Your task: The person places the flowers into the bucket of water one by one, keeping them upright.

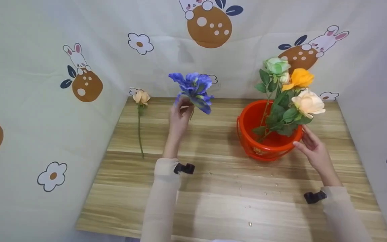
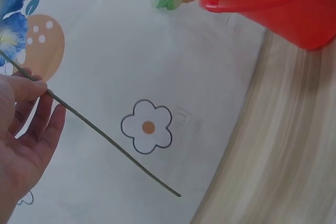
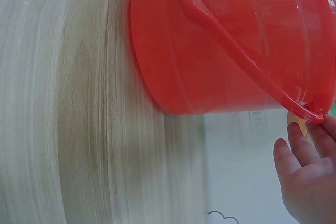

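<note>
My left hand point(image 1: 180, 116) pinches the thin green stem point(image 2: 100, 130) of a blue-purple flower point(image 1: 195, 88) just below its bloom. The stem slants down with its lower end free. My right hand point(image 1: 314, 151) rests against the right side of a red bucket point(image 1: 247, 137), at its rim. In the right wrist view, its fingers point(image 3: 300, 148) lie near the end of the bucket's handle point(image 3: 236, 51); the thumb is hidden there. A green rose point(image 1: 276, 65), an orange flower point(image 1: 301, 78) and a pale peach rose point(image 1: 309, 102) stand in the bucket, leaning right.
One peach rose point(image 1: 141, 97) with a long stem lies on the wooden table point(image 1: 119, 195) at the left. Small shiny spots point(image 1: 250, 224) dot the table's front. A patterned cloth point(image 1: 106, 27) surrounds the back and sides.
</note>
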Action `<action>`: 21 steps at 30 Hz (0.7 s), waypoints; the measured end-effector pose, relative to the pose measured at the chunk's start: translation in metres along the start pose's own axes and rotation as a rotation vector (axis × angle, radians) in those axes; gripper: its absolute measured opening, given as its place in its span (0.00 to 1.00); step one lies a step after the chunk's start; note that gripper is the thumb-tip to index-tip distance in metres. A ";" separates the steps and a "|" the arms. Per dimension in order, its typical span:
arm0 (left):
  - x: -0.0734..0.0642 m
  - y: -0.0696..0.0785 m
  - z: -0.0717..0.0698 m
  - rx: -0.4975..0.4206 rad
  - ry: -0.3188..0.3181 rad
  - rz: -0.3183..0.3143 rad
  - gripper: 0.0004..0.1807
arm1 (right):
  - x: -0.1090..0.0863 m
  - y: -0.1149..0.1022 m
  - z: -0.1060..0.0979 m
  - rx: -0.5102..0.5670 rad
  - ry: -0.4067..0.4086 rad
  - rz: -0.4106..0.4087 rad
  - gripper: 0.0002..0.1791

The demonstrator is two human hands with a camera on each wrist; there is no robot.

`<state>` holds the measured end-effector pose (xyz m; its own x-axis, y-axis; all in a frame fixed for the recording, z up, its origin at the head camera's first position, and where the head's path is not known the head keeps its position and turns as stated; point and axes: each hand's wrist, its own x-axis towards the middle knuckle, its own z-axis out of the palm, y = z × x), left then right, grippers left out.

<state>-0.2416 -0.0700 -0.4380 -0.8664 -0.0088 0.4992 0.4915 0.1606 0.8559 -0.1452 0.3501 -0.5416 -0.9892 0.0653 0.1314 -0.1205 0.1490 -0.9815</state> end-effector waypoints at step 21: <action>0.005 0.051 0.048 -0.069 -0.122 0.173 0.10 | 0.000 0.001 0.000 0.004 -0.006 -0.005 0.37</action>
<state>-0.2249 -0.0144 -0.3982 -0.7705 0.1330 0.6234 0.6353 0.0814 0.7679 -0.1457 0.3503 -0.5421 -0.9890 0.0591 0.1353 -0.1255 0.1452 -0.9814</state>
